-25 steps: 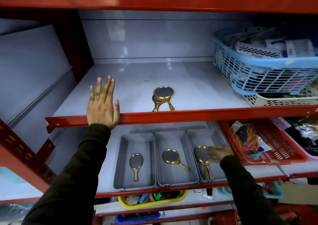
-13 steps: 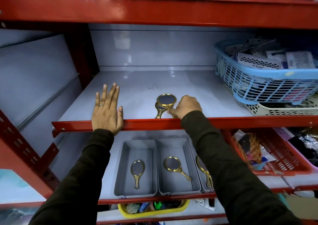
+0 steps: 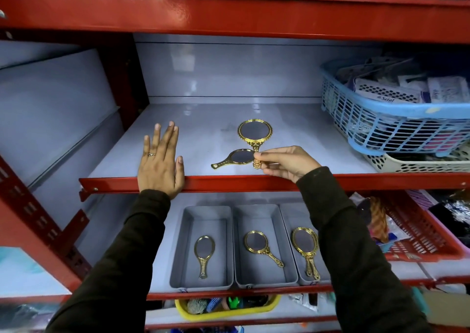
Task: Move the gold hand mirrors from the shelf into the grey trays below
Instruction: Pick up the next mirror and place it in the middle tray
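My right hand (image 3: pixel 287 162) pinches the handle of a round gold hand mirror (image 3: pixel 254 131) and holds it upright just above the grey shelf (image 3: pixel 203 121). A second gold mirror (image 3: pixel 235 157) lies flat on the shelf beneath it, handle pointing left. My left hand (image 3: pixel 160 160) rests flat and open on the shelf's red front edge. On the shelf below stand three grey trays: the left tray (image 3: pixel 187 233) holds one mirror (image 3: pixel 204 253), the middle tray (image 3: pixel 269 220) one mirror (image 3: pixel 259 246), and the right tray (image 3: pixel 287 213) mirrors (image 3: pixel 304 248), partly hidden by my right sleeve.
A blue basket (image 3: pixel 381 126) full of packets sits on a cream basket (image 3: pixel 417 163) at the shelf's right. A red basket (image 3: pixel 422 233) stands right of the trays. A yellow tub (image 3: pixel 226 307) sits on the shelf underneath. A red beam (image 3: pixel 229 14) crosses above.
My right hand came up from the right tray to the shelf, gripped the top mirror's handle and lifted it upright. The mirror underneath is exposed. My left hand stayed put.
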`<control>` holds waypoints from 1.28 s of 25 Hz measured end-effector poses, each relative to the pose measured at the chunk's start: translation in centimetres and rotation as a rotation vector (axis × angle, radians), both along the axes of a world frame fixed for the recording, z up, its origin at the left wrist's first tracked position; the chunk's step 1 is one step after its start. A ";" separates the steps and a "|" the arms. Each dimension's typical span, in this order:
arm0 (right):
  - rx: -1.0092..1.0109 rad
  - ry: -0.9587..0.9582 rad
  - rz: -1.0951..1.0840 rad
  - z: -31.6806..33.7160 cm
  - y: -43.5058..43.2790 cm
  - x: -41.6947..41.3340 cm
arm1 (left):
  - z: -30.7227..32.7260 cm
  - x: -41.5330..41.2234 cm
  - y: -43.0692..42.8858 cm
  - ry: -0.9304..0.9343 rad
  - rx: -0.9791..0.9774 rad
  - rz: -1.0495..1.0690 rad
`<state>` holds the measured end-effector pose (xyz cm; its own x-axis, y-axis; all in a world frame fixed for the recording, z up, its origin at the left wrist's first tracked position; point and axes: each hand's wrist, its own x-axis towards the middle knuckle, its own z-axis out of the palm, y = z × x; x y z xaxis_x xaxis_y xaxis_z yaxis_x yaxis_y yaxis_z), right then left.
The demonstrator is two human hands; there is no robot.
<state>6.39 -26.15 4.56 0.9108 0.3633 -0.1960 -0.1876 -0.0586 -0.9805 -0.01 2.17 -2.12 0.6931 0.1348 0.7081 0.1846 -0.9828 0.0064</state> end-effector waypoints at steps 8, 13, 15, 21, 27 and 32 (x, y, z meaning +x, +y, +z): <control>-0.330 0.153 0.419 -5.4 -4.5 -5.2 | -0.1 0.0 0.0 0.024 0.000 0.014; -0.494 0.345 0.500 -12.0 -5.8 -5.1 | -0.2 0.1 0.1 0.022 0.001 0.018; -0.542 0.403 0.407 -15.6 -5.6 -3.9 | -0.2 0.2 0.1 0.017 0.003 0.020; -0.645 0.495 0.072 -24.8 -3.3 -1.0 | -0.1 0.2 0.2 -0.009 0.016 0.001; -0.805 0.327 -0.005 -27.5 -2.0 -0.8 | -0.1 0.3 0.2 -0.014 0.017 -0.006; -0.826 0.183 0.101 -22.5 -2.0 -1.3 | -0.1 0.2 0.0 -0.001 0.016 0.007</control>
